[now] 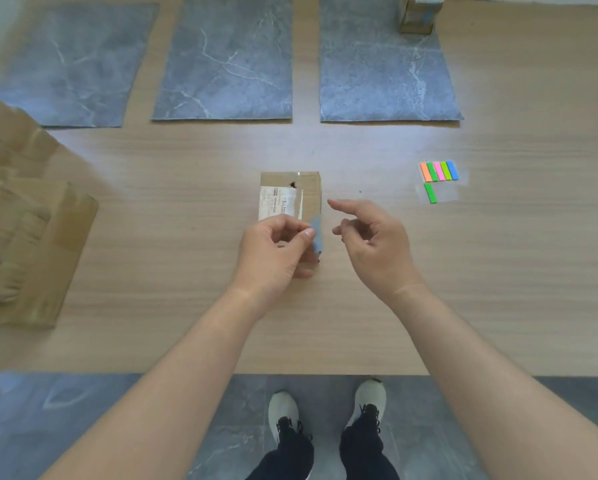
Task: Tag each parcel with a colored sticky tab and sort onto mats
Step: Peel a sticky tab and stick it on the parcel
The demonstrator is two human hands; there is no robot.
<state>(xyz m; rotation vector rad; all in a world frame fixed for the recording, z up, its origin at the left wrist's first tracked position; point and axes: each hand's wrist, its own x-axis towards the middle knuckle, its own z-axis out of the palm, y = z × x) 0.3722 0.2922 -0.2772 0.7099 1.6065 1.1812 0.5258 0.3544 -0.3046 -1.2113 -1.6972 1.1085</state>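
A small brown cardboard parcel (309,188) with a white label lies flat mid-table. My left hand (276,247) hovers over its near end and pinches a blue sticky tab (317,233) between thumb and fingers. My right hand (370,237) floats just right of the parcel, fingers loosely curled, index finger extended, holding nothing. Three grey marble-patterned mats lie at the far side: left mat (72,64), middle mat (228,60), right mat (384,67). A taped parcel (417,13) stands on the right mat's far corner.
A sheet of coloured sticky tabs (439,170) and a separate green tab strip (429,193) lie on the table to the right. Several cardboard parcels (24,220) are stacked at the left edge. The table's near edge (290,374) is above my shoes.
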